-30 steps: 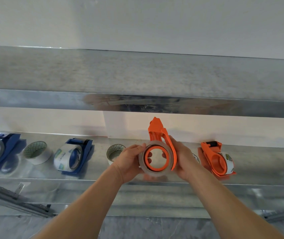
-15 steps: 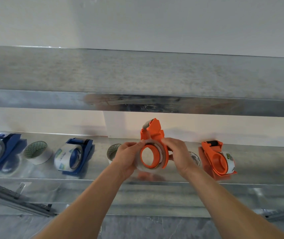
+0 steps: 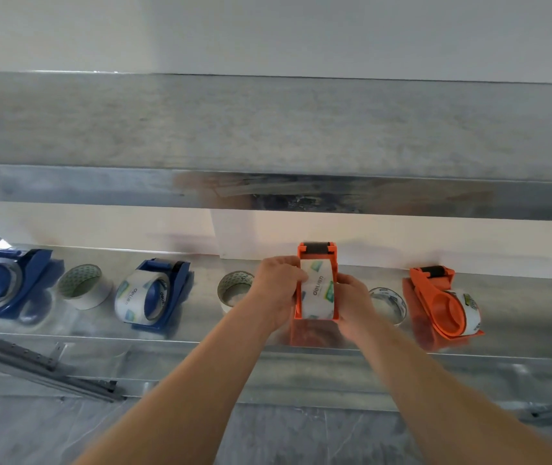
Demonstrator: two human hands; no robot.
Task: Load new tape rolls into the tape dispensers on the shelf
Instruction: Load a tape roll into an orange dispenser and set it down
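Currently, both hands hold the centre orange dispenser (image 3: 334,266) at the front part of the lower shelf (image 3: 268,337). Whether its base touches the shelf cannot be confirmed.

- L hand (image 3: 276,290): grips the dispenser's left side wall, w/ fingertips curled onto the printed tape roll (image 3: 318,290) seated inside the frame.
- R hand (image 3: 355,302): grips the right side wall, fingers curled round it.
- Dispenser orientation: seen end-on, black roller at the far end, roll's printed face toward the camera.

Other items on the same shelf, L to R:

- Far-left blue dispenser (image 3: 33,263), loaded w/ clear tape, lying on its side.
- White loose roll (image 3: 83,286), lying flat, between the two blue units.
- Second blue dispenser (image 3: 174,280), loaded w/ printed tape, on its side.
- Loose roll (image 3: 234,288), partly hidden behind the L hand.
- Clear loose roll (image 3: 387,305), just beside the R hand.
- Second orange dispenser (image 3: 435,303), on its side, loaded w/ printed tape, near the clear roll.

An upper shelf (image 3: 268,129) of bare metal spans the view above the row.
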